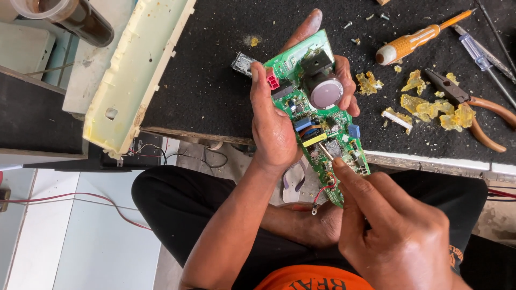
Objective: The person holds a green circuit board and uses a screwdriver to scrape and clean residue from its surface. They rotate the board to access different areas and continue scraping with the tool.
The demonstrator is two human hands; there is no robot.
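Orange fabric shows at the very bottom, the person's shirt, above black trousers. Nearest the camera, at about five o'clock, the right hand [400, 231] is curled shut around a thin metal tool [325, 151] — only its silvery tip pokes out past the forefinger and thumb, touching the lower part of a green circuit board [317, 115]. Up from there, near the middle of the view, the left hand [274, 126] clamps that board by its edges: thumb along the side at nine o'clock, fingers wrapped behind and showing at the far edge near three o'clock. The board is held tilted in the air over the lap, in front of the table edge, its large dark capacitor [325, 91] facing up, a red connector [272, 81] just beside the thumb tip, and a red wire [324, 193] dangling off the lower end.

Farther out lies the black mat [209, 75] of the worktable. Toward two o'clock sit yellowish glue crumbs [430, 104], brown-handled pliers [473, 110] and an orange-handled screwdriver [416, 38]. At ten o'clock a long cream plastic casing [134, 70] rests slanted — partly off the mat.
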